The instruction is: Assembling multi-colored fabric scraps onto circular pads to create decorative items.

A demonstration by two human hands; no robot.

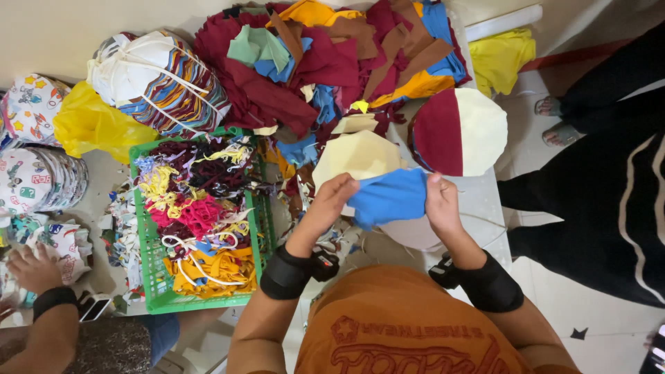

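A blue piece of fabric (389, 198) is stretched between both my hands over the table. My left hand (331, 202) pinches its left edge and my right hand (440, 201) grips its right edge. Just behind it lies a cream fabric panel (357, 155), and a stack of round maroon-and-cream pieces (458, 131) sits to the right. Both wrists wear black bands.
A heap of mixed fabric scraps (332, 59) fills the back. A green basket (155, 277) of tangled strips stands at left, by tied bundles (163, 79) and a yellow bag (90, 123). Another person's hand (33, 269) is at lower left; a person in black (609, 201) stands at right.
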